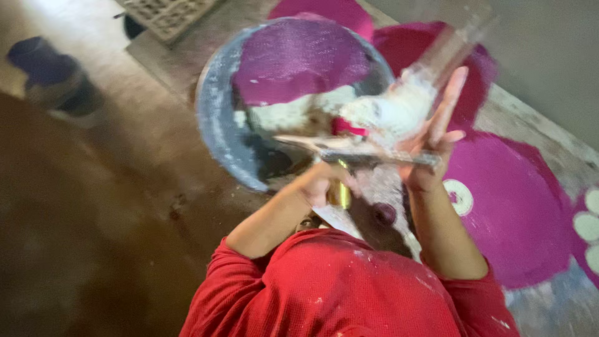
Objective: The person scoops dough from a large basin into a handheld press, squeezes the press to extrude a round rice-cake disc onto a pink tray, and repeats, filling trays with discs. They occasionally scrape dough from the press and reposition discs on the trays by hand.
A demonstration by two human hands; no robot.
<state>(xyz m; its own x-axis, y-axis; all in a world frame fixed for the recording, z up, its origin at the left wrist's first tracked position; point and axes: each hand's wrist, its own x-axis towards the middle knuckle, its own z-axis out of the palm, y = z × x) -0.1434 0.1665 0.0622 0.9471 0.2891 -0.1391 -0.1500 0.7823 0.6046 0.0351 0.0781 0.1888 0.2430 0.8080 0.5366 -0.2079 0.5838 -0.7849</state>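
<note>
The view is blurred by motion. My left hand is closed around the handle of a flat metal scraper with a brass collar. The blade lies across a round grey metal pan. In the pan there is magenta powder and white powder. My right hand, dusted white, has its fingers stretched out and its palm against the far end of the blade. It touches a lump of white powder. Both arms wear red sleeves.
The floor at the right carries large magenta circles with white dots. A metal grate lies at the top. A dark blurred object stands at the upper left on brown ground.
</note>
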